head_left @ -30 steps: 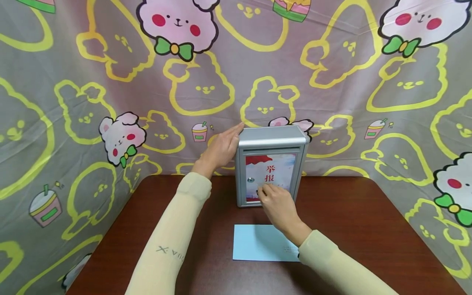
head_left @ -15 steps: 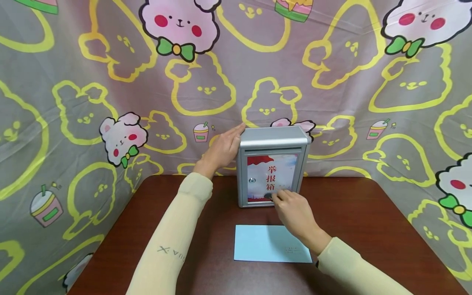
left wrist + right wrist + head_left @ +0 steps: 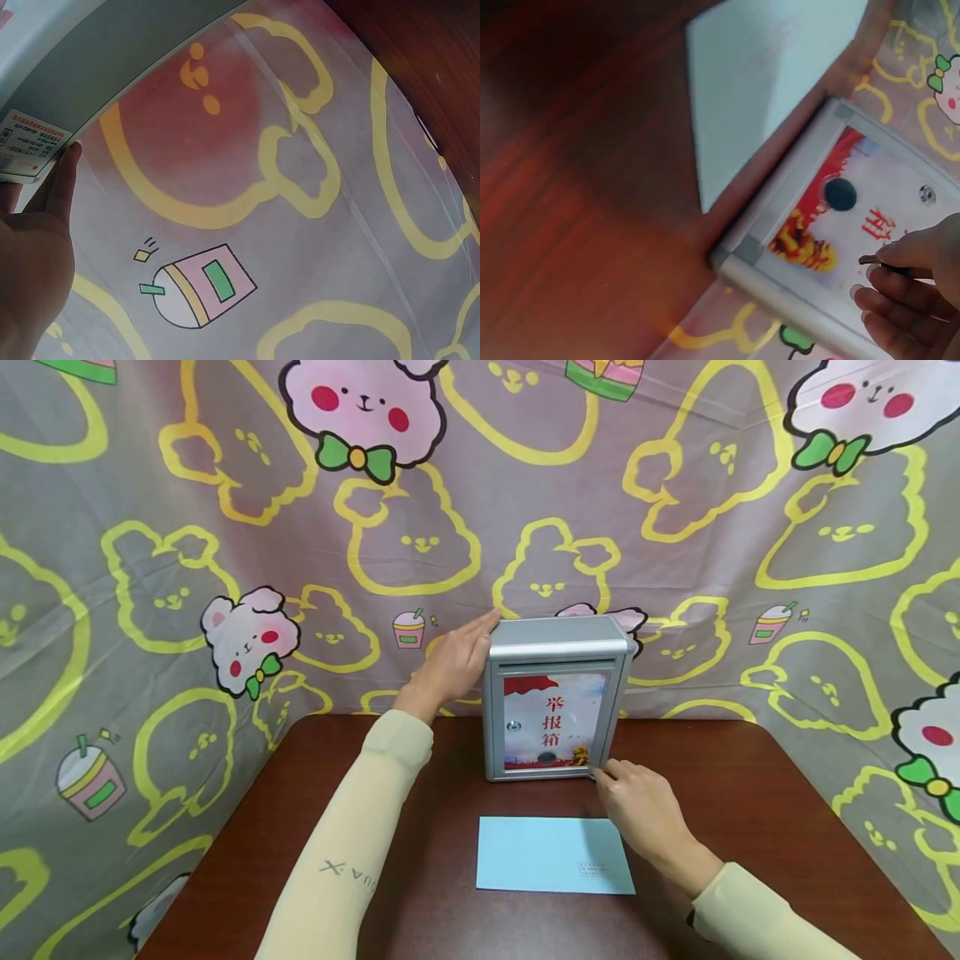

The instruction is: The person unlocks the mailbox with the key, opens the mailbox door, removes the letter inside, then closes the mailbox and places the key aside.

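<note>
A grey metal report box (image 3: 558, 647) stands upright on the table, with a slot near its top, red characters on its front and a round lock (image 3: 513, 726) at the left of its door. My left hand (image 3: 452, 662) rests with extended fingers against the upper left side of the box; the left wrist view has the fingertips beside a printed label (image 3: 31, 141). Thumb and fingers of my right hand (image 3: 643, 803) pinch a small dark key (image 3: 870, 259), its tip sticking out near the box's lower right corner. The lock (image 3: 927, 194) has nothing in it.
A light blue envelope (image 3: 551, 856) lies flat on the dark wooden table (image 3: 720, 827) in front of the box. A dark round spot (image 3: 840, 193) marks the lower door. Patterned cloth (image 3: 420, 410) hangs close behind and on both sides.
My right hand has moved right and slightly down across the box's front with the key, uncovering the lower door and more of the envelope. The left hand stays at the box.
</note>
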